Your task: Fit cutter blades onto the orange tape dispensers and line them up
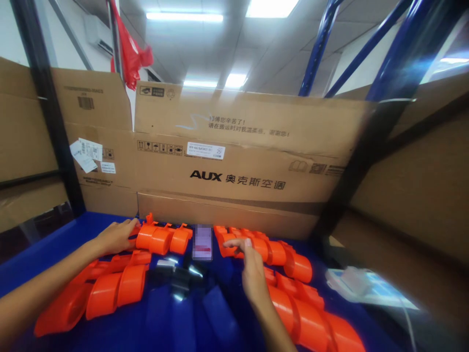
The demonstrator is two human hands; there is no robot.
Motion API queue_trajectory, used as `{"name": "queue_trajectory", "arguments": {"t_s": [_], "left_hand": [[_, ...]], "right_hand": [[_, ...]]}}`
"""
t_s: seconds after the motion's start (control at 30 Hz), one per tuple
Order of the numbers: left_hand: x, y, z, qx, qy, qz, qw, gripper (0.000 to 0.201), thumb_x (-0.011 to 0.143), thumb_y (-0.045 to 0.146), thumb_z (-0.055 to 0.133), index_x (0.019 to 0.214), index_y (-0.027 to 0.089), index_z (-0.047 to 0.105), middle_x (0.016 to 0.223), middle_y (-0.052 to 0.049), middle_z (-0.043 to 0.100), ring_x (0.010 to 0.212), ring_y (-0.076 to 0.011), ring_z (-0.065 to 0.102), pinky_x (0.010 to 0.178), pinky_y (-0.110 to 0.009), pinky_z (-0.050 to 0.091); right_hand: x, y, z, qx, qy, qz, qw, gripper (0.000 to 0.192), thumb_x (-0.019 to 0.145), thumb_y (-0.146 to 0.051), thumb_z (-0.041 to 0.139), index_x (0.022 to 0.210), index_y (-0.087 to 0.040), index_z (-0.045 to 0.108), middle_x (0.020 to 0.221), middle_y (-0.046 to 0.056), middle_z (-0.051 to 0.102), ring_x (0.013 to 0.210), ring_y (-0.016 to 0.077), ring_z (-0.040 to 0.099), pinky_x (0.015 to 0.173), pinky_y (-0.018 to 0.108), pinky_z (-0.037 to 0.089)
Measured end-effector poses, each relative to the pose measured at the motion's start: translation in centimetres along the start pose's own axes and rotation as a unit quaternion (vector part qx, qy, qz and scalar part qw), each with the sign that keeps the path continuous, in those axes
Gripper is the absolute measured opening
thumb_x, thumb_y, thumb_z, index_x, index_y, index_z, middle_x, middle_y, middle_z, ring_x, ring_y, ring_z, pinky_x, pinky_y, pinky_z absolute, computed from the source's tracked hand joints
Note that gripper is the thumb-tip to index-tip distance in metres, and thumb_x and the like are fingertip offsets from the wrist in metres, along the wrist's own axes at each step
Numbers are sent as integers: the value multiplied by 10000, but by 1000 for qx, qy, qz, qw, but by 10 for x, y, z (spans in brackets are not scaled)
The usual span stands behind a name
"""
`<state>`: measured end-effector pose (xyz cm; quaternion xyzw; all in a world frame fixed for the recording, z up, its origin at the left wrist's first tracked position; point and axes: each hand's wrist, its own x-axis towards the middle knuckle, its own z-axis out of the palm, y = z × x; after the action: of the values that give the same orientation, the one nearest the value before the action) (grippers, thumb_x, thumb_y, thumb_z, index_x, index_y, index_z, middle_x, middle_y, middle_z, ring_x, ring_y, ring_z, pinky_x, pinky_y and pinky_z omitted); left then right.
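Observation:
My left hand [119, 236] reaches to the back left, its fingers closed at the end of a row of orange plastic parts [161, 241]; they seem to grip the nearest one, though the fingertips are partly hidden. My right hand [252, 271] is over the back right row of orange plastic parts [276, 253]. Its index finger is stretched out and the thumb stands apart, with nothing visible held. Each part has a wide curved band and narrower tabs. More orange parts [104, 296] lie at the front left, and another group [311, 322] at the front right.
Between the rows lie a phone [202, 243], several shiny black pieces [180, 281] and long blue strips [220, 313] on the blue surface [22, 274]. A cardboard wall [234, 166] closes the back between dark rack posts [351, 171]. A pale device with a cable [370, 288] sits right.

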<state>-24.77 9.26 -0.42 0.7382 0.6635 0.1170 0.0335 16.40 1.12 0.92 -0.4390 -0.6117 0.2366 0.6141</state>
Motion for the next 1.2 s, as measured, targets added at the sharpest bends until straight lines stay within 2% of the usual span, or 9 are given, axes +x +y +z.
{"name": "queue_trajectory", "arguments": {"t_s": [0.13, 0.33, 0.43, 0.53, 0.77, 0.9, 1.0, 1.1, 1.2], "left_hand": [[-1, 3, -11, -14, 18, 17, 1000, 567, 650, 539, 705, 1112, 232, 586, 1133, -125, 667, 975, -334, 649, 815, -377, 456], [-4, 17, -45, 37, 139, 5, 990, 572, 621, 410, 707, 1154, 241, 586, 1172, -125, 621, 1097, -398, 545, 906, -450, 421], [-13, 38, -64, 61, 195, 29, 978, 637, 636, 384, 700, 1240, 231, 566, 1265, -141, 591, 1156, -421, 503, 944, -495, 390], [-31, 77, -69, 23, 246, 144, 958, 655, 663, 338, 706, 1296, 253, 557, 1350, -129, 572, 1229, -416, 473, 990, -528, 353], [-92, 184, -26, -66, 152, 390, 906, 689, 706, 106, 657, 1353, 326, 571, 1394, -114, 588, 1220, -398, 532, 993, -570, 390], [-108, 208, -8, -34, 116, 467, 876, 638, 830, 76, 570, 1410, 335, 513, 1449, -125, 559, 1252, -369, 547, 945, -526, 458], [-108, 213, -5, -58, 135, 509, 848, 587, 882, 112, 572, 1417, 342, 498, 1495, -125, 514, 1273, -347, 541, 965, -526, 461], [-101, 216, -5, -171, 130, 492, 844, 670, 837, 331, 706, 1457, 315, 454, 1587, -135, 376, 1362, -394, 429, 1066, -606, 367], [-88, 223, 1, -385, 95, 330, 857, 644, 863, 426, 669, 1459, 317, 450, 1578, -109, 386, 1394, -372, 391, 1111, -570, 338]], "right_hand": [[0, 0, 0, 4, 11, -8, 1000, 588, 992, -602, 334, 790, -223, 736, 879, 59, 732, 866, 241, 632, 915, 387, 479], [-2, 2, 0, 7, 12, -10, 1000, 554, 999, -577, 352, 807, -220, 730, 899, 59, 733, 938, 252, 646, 938, 384, 466], [-1, 2, 0, 7, 5, -10, 1000, 539, 998, -569, 365, 820, -213, 728, 903, 64, 730, 928, 251, 644, 927, 384, 469], [0, 1, 2, 15, -20, 2, 1000, 452, 967, -564, 457, 932, -202, 724, 935, 72, 730, 919, 255, 646, 888, 378, 485], [-2, 4, 14, 117, -83, 101, 985, 600, 910, -567, 560, 1387, -212, 487, 785, 16, 703, 548, 155, 561, 502, 269, 439], [-3, 5, 16, 109, -88, 147, 979, 535, 876, -602, 580, 1232, -203, 616, 575, -39, 597, 431, 139, 480, 429, 250, 363], [1, 7, 14, 110, -55, 141, 982, 459, 842, -585, 626, 1095, -206, 681, 648, -14, 642, 511, 150, 547, 486, 256, 425], [4, 10, 11, 110, -12, 124, 986, 403, 822, -564, 646, 975, -197, 710, 747, 13, 679, 601, 161, 593, 549, 264, 468], [4, 11, 9, 118, 4, 143, 983, 393, 845, -544, 623, 1029, -204, 697, 669, -10, 631, 523, 146, 555, 478, 246, 408]]}}
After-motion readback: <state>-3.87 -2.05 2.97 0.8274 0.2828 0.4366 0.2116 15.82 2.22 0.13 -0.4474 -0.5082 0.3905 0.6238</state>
